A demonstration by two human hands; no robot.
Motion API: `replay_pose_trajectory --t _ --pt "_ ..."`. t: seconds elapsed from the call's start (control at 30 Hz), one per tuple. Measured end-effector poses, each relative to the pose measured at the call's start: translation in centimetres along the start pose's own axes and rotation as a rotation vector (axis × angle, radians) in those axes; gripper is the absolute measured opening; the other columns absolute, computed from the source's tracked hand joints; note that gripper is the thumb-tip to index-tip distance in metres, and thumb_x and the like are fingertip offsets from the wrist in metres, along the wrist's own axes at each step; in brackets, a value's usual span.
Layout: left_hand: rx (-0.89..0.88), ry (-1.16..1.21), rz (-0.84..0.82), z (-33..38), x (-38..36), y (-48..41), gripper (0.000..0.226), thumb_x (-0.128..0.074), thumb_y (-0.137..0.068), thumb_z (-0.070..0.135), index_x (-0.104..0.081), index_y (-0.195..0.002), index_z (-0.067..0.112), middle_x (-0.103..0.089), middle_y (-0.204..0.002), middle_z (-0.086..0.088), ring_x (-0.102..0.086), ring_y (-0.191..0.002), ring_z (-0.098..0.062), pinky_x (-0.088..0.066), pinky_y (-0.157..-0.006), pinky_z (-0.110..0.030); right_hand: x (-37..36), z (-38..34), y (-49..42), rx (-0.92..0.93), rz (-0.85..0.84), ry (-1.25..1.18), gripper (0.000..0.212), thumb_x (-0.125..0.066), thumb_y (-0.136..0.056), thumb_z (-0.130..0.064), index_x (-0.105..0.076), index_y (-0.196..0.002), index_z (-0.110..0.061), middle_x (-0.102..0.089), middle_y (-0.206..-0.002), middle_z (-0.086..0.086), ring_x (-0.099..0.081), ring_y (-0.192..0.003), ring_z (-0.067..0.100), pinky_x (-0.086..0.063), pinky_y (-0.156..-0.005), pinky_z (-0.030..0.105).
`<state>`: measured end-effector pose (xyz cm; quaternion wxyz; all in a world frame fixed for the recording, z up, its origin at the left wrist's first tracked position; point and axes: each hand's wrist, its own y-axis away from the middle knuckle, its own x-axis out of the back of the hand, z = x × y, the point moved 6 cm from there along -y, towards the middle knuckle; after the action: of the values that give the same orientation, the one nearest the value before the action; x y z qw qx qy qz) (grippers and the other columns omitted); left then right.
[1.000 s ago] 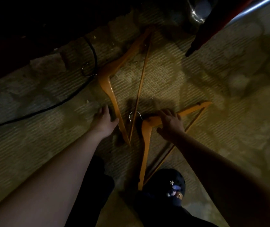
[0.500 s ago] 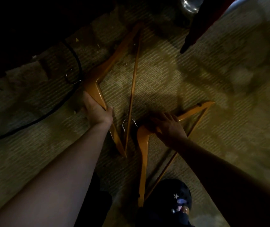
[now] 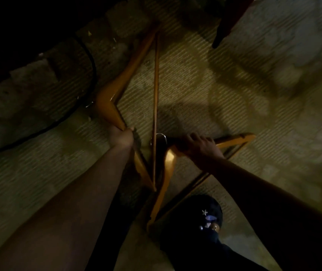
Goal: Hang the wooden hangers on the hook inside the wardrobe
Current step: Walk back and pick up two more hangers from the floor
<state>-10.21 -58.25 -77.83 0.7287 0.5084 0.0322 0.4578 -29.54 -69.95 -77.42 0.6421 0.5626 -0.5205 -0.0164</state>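
Note:
Two orange wooden hangers lie on a dim patterned carpet. The left hanger points up and away, its metal hook by a black cable. My left hand is closed around its lower arm. The right hanger has its metal hook near the centre. My right hand grips it at the bend, fingers wrapped over the top. The wardrobe's hook is not in view.
A black cable curves across the carpet at the left. Dark furniture fills the upper left corner. A dark red tapered object hangs in from the top right. My dark shoe with small charms stands beside the right hanger's lower end.
My left hand went from flat on the carpet to gripping the left hanger's lower arm. My right hand tightened on the right hanger's bend. That hanger's bend looks raised off the carpet.

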Motion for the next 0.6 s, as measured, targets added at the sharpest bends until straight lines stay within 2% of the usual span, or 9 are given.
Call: replay_pose_trajectory --t 0.03,0.07,0.13,0.17,0.27,0.33,0.4,0.5,0.6 --pt "0.043 0.082 -0.042 -0.7 0.2 0.7 0.033 -0.060 -0.085 0.002 -0.055 -0.116 0.009 -0.056 -0.123 -0.016 -0.056 -0.114 -0.031 -0.042 -0.105 -0.042 0.1 0.3 0.9 -0.019 -0.049 -0.046 0.051 -0.044 -0.094 -0.036 -0.025 -0.140 -0.023 -0.040 -0.132 0.006 -0.053 -0.114 0.031 -0.044 -0.090 0.044" --pt "0.090 0.149 -0.092 -1.3 0.5 1.4 0.022 -0.059 -0.086 0.000 -0.057 -0.105 0.011 -0.059 -0.109 -0.013 -0.061 -0.098 -0.025 -0.051 -0.093 -0.037 0.1 0.6 1.7 -0.034 -0.095 -0.074 0.050 -0.043 -0.094 -0.036 -0.025 -0.139 -0.022 -0.040 -0.131 0.007 -0.054 -0.111 0.031 -0.046 -0.087 0.042" --pt "0.180 0.244 -0.209 -2.1 1.3 2.7 0.019 -0.055 -0.090 0.003 -0.054 -0.108 0.009 -0.059 -0.089 -0.005 -0.059 -0.074 -0.012 -0.055 -0.067 -0.023 0.4 1.1 3.5 -0.043 -0.140 -0.070 0.049 -0.043 -0.094 -0.035 -0.026 -0.137 -0.019 -0.043 -0.134 0.009 -0.053 -0.115 0.031 -0.045 -0.090 0.043" --pt "0.234 0.281 -0.247 -2.4 1.8 3.5 0.023 -0.055 -0.091 0.007 -0.054 -0.114 0.008 -0.058 -0.083 -0.002 -0.057 -0.069 -0.010 -0.054 -0.061 -0.020 0.6 1.4 4.4 -0.049 -0.151 -0.066 0.048 -0.044 -0.094 -0.035 -0.027 -0.136 -0.018 -0.046 -0.134 0.010 -0.052 -0.117 0.031 -0.045 -0.092 0.043" --pt "0.322 0.326 -0.289 -3.0 4.3 6.3 0.021 -0.055 -0.093 0.017 -0.054 -0.113 0.010 -0.055 -0.078 0.002 -0.051 -0.062 -0.006 -0.050 -0.049 -0.017 1.2 1.9 6.8 -0.088 -0.181 -0.061 0.045 -0.048 -0.093 -0.033 -0.031 -0.131 -0.017 -0.056 -0.127 0.012 -0.057 -0.112 0.030 -0.048 -0.089 0.041" --pt "0.287 0.336 -0.252 -3.2 6.5 8.0 0.020 -0.055 -0.093 0.022 -0.052 -0.110 0.013 -0.056 -0.077 0.003 -0.046 -0.055 -0.004 -0.044 -0.042 -0.017 1.6 1.7 8.5 -0.123 -0.235 -0.041 0.059 -0.053 -0.091 -0.032 -0.024 -0.140 -0.019 -0.052 -0.133 0.012 -0.053 -0.118 0.030 -0.046 -0.090 0.039" --pt "0.233 0.340 -0.200 -3.0 8.7 9.6 0.019 -0.057 -0.091 0.025 -0.048 -0.106 0.017 -0.054 -0.074 0.003 -0.045 -0.049 -0.004 -0.040 -0.040 -0.018 2.7 1.1 10.2 -0.144 -0.214 -0.077 0.063 -0.054 -0.090 -0.033 -0.023 -0.143 -0.021 -0.049 -0.137 0.010 -0.050 -0.121 0.029 -0.044 -0.090 0.036" --pt "0.179 0.279 -0.128 -2.0 12.2 12.8 0.010 -0.056 -0.092 0.026 -0.047 -0.090 0.024 -0.047 -0.068 0.002 -0.041 -0.049 -0.006 -0.038 -0.040 -0.019 4.8 -0.5 12.6 -0.166 -0.162 -0.144 0.055 -0.053 -0.091 -0.031 -0.032 -0.140 -0.019 -0.051 -0.134 0.011 -0.052 -0.119 0.031 -0.043 -0.091 0.038" --pt "0.141 0.255 -0.075 -0.6 15.2 16.3 0.017 -0.056 -0.092 0.029 -0.045 -0.080 0.023 -0.043 -0.062 0.002 -0.039 -0.044 -0.007 -0.037 -0.040 -0.021 7.3 -2.4 15.2 -0.196 -0.100 -0.180 0.054 -0.055 -0.090 -0.029 -0.033 -0.139 -0.020 -0.054 -0.129 0.016 -0.055 -0.113 0.035 -0.045 -0.088 0.041"
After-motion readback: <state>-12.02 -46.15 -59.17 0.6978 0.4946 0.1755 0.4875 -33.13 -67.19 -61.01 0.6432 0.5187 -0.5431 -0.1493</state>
